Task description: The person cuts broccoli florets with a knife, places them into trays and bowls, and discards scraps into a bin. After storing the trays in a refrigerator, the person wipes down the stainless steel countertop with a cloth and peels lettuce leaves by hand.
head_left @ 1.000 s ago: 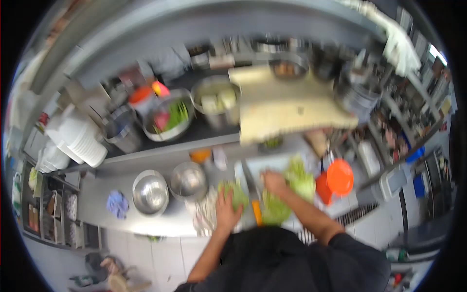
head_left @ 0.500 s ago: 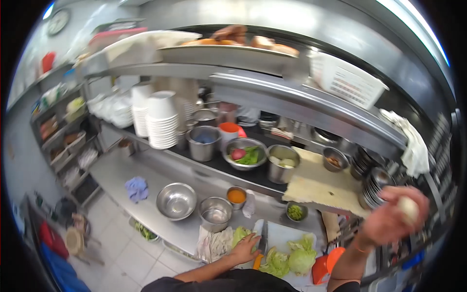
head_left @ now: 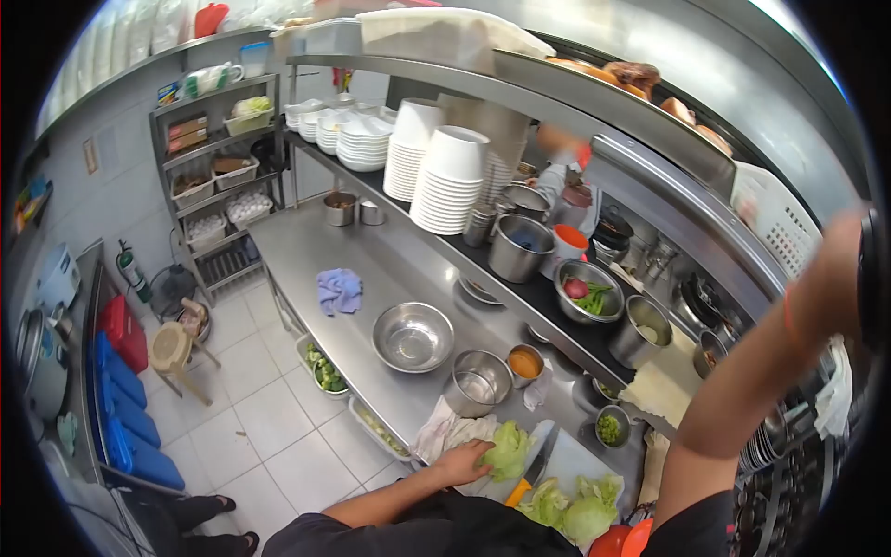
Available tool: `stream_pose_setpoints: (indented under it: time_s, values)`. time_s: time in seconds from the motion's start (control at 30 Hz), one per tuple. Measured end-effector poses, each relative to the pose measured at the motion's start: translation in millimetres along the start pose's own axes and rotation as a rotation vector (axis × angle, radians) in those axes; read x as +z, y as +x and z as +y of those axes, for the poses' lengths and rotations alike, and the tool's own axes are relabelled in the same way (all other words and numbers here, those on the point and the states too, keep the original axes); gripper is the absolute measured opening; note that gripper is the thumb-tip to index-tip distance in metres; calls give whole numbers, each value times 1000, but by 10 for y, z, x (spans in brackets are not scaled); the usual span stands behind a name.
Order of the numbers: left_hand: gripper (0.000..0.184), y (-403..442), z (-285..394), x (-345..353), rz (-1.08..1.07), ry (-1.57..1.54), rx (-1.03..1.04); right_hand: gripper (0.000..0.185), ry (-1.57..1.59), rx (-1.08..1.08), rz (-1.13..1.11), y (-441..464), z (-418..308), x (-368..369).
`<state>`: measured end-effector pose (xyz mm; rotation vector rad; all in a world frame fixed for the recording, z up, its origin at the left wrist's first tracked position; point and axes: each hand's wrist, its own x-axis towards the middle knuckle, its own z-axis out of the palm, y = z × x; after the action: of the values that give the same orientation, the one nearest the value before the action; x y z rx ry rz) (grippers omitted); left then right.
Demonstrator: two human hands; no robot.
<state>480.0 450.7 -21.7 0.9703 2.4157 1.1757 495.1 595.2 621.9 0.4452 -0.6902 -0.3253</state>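
My left hand [head_left: 461,462] lies beside a piece of pale green lettuce [head_left: 510,451], its stretched fingers touching the near edge of the leaves. Just right of it a knife with an orange handle [head_left: 518,492] rests on a white cutting board [head_left: 568,459]. More lettuce [head_left: 588,516] sits on the board's near side. My right hand [head_left: 838,269] is raised high at the right edge, blurred and partly cut off. Its fingers are not visible, so whatever it holds is hidden. A crumpled whitish cloth [head_left: 445,432] lies behind my left hand.
On the steel counter stand a wide bowl [head_left: 413,337], a deep pot [head_left: 478,382], an orange sauce cup [head_left: 525,363] and a blue cloth [head_left: 340,291]. Stacked white bowls [head_left: 450,181] line the shelf. Another person's sleeve [head_left: 555,181] shows behind it; a person's legs [head_left: 200,520] stand lower left.
The view has swung left, showing more floor and racks. My right hand, which held a whitish round thing, has risen toward the right edge. My left hand now uncovers more of the lettuce.
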Motion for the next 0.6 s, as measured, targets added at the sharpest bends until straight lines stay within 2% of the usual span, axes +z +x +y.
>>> stream_pose_setpoints:
  time_s: [0.07,0.17,0.2,0.23,0.27,0.3,0.37,0.43,0.47,0.57,0.6]
  values:
    - [59,-236,-193,-193,48,34,-78,24,57,-50,-55,-198,-121,836]
    - [58,-587,-378,-387,106,93,-199,26,747,430,-31,-314,-769,1897]
    - [58,-691,-394,-456,121,85,-243,28,820,667,-58,-669,-524,2785]
    - [58,-772,-425,-509,136,76,-288,30,662,536,-302,-633,-928,2407]
    - [58,-843,-479,-525,143,72,-314,33,664,584,-601,-681,-1018,2474]
    - [59,-920,-528,-507,150,67,-340,42,722,502,-790,-951,-964,2796]
    - [58,-972,-583,-500,162,53,-374,50,654,324,-1320,-1427,-1038,3217]
    - [58,-1004,-599,-472,161,33,-393,54,723,193,-1549,-1597,-1306,3058]
    - [58,-1003,-591,-454,181,20,-386,53,750,274,-1450,-1767,-1462,3008]
    - [57,-943,-519,-466,201,-7,-375,45,566,67,-1421,-1842,-1577,2935]
    - [57,-905,-465,-482,185,-15,-371,51,530,102,-1450,-1700,-1583,2788]
